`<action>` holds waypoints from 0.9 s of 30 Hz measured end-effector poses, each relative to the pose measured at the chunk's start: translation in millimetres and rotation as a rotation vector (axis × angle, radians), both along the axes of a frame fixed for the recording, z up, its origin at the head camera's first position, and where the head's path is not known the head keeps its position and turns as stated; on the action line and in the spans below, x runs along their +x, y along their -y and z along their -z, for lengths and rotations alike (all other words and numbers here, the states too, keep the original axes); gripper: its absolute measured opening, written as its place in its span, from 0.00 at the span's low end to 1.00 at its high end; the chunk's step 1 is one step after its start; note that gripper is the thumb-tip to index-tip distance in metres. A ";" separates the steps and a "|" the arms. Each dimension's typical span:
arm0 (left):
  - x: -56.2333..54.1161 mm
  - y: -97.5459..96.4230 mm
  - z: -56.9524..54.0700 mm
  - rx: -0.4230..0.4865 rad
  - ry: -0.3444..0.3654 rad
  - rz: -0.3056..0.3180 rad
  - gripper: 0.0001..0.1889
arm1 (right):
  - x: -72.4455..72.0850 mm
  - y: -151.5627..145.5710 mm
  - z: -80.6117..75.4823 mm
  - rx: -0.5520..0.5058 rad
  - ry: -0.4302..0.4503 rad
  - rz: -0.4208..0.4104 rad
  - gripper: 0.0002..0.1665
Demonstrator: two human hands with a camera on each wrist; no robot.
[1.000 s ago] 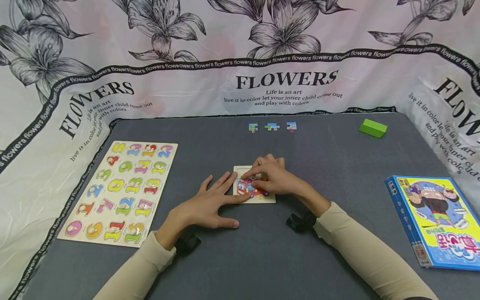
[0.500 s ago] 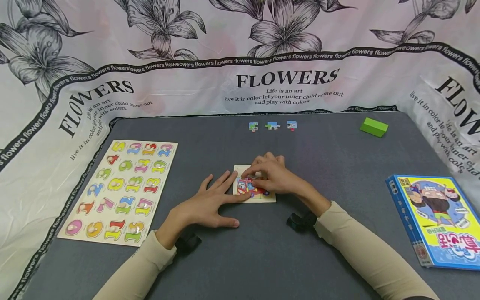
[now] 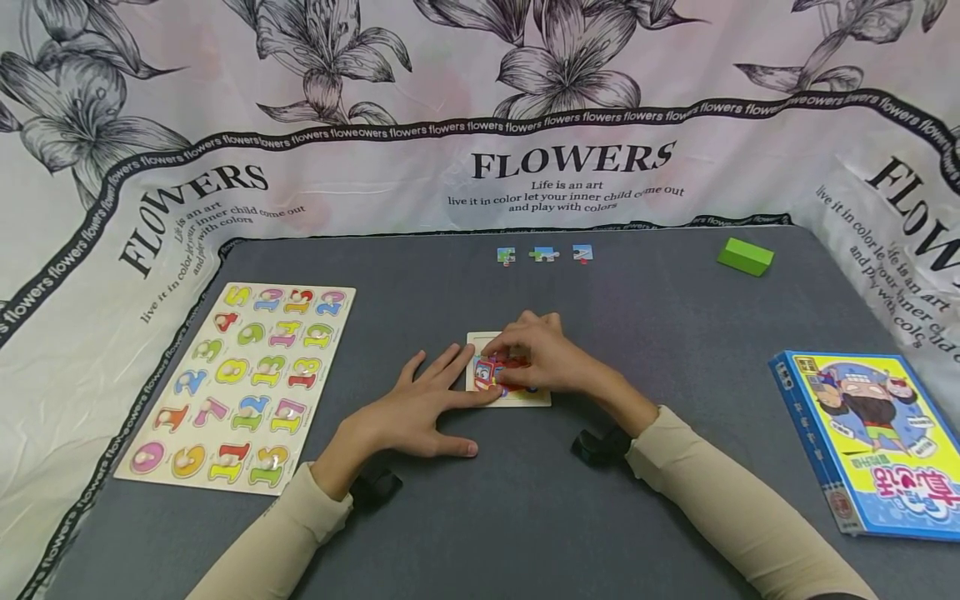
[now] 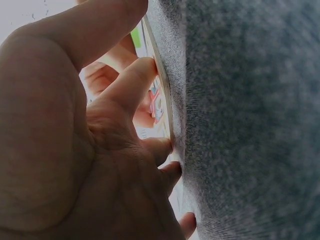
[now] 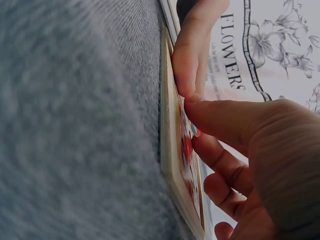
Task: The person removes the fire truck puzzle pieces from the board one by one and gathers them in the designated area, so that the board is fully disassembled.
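A small wooden jigsaw board (image 3: 482,339) with a red vehicle picture lies mid-table in the head view. My left hand (image 3: 416,412) is spread flat at its left side, fingertips touching the board's edge. Over the board, my right hand (image 3: 551,358) has thumb and index finger brought together. In the right wrist view these fingers pinch a small colourful puzzle piece (image 5: 195,130), tilted just above the board; most of it is hidden. The right hand also covers the board's right part. Three loose puzzle pieces (image 3: 544,253) lie in a row at the back.
On the left lies a large wooden number board (image 3: 247,387) with coloured numerals. A blue and yellow box (image 3: 877,450) stands at the right edge, and a green block (image 3: 746,257) sits at the back right. A flower-printed sheet (image 3: 570,192) borders the grey table.
My right thumb has moved slightly left and down over the board, towards the left index finger, and the right fingers have drawn closer together. The left hand has stayed in place.
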State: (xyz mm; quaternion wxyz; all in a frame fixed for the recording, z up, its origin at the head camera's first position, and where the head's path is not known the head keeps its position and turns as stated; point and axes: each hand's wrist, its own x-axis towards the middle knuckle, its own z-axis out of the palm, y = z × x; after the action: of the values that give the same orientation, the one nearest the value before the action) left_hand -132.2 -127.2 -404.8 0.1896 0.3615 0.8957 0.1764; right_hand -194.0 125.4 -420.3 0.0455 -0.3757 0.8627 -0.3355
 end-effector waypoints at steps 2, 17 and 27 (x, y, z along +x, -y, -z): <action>0.1 0.0 -0.1 0.001 0.001 -0.001 0.39 | 0.4 1.0 -0.1 0.005 -0.003 0.006 0.19; -0.6 0.4 -0.1 0.009 0.004 0.003 0.39 | 1.3 3.8 -0.2 0.011 0.003 0.023 0.17; -0.2 0.4 0.8 0.006 0.013 -0.009 0.40 | 2.9 4.7 3.5 -0.017 0.004 0.043 0.15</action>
State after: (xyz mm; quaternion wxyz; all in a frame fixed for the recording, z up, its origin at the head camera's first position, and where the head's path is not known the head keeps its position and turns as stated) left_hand -132.4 -127.5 -405.6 0.1935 0.3569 0.8956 0.1821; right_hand -191.1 120.6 -423.8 0.0368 -0.3568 0.8676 -0.3443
